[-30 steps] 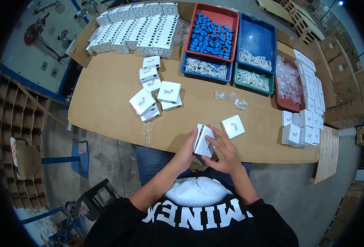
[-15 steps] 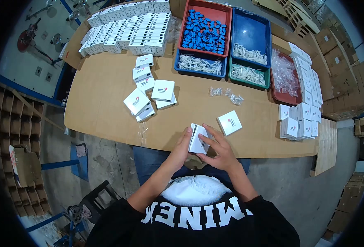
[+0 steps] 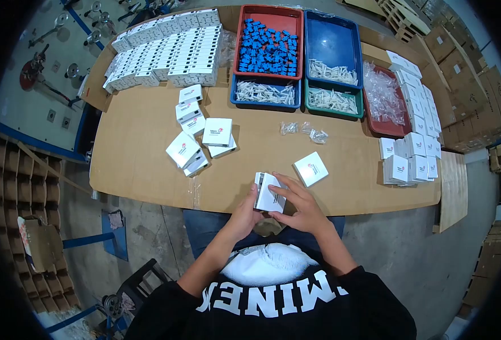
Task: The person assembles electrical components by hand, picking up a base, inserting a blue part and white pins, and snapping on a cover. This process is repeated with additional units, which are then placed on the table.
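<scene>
Between my two hands, at the near edge of the table, is a small white plastic box (image 3: 272, 195), tilted, with dark print on its face and dark openings along its left side. My left hand (image 3: 243, 216) grips its left side and lower edge. The fingers of my right hand (image 3: 302, 207) press on its face and right edge. Just beyond my right hand a similar white box (image 3: 311, 169) with a red logo lies flat. Farther out are several small clear bags of parts (image 3: 304, 130).
More white boxes (image 3: 217, 132) lie loosely stacked left of centre. At the back stand rows of boxes (image 3: 174, 54), a red tray (image 3: 299, 42) of blue pieces, and blue and green trays of white plugs. On the right are a red tray (image 3: 383, 131) of plastic bags and piled white boxes (image 3: 396, 170).
My view has shifted slightly, so the table's contents sit a little differently in frame. Both hands still hold the box, which is turned a little more, with its side openings showing more.
</scene>
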`<move>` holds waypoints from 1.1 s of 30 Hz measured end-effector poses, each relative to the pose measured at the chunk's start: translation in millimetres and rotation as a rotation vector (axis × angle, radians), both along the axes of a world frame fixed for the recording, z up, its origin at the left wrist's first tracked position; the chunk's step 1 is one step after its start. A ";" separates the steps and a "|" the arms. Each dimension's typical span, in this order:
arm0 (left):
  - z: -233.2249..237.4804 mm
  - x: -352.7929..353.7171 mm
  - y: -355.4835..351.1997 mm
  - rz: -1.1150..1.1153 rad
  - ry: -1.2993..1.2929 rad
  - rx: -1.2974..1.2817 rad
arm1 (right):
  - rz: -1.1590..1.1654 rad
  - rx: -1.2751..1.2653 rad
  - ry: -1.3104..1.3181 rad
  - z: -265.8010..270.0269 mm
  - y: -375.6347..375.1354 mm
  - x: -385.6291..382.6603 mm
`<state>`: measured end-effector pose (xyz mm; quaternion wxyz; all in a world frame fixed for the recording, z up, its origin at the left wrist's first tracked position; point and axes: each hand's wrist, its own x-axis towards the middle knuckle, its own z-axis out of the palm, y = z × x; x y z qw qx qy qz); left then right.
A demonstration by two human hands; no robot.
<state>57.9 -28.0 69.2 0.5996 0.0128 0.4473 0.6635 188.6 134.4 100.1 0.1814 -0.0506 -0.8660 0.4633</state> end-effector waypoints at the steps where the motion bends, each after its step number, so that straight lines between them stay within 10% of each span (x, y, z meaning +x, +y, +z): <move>1: 2.3 1.2 1.1 -0.002 -0.002 -0.003 | -0.002 -0.003 -0.002 -1.4 0.1 0.9; 25: -3.5 -1.4 -1.5 0.065 0.055 0.032 | -0.050 0.034 0.032 -14.9 -6.9 -7.6; 33: -24.1 10.3 -12.2 -0.028 0.387 0.052 | -0.211 -0.493 -0.045 -13.0 7.8 -15.1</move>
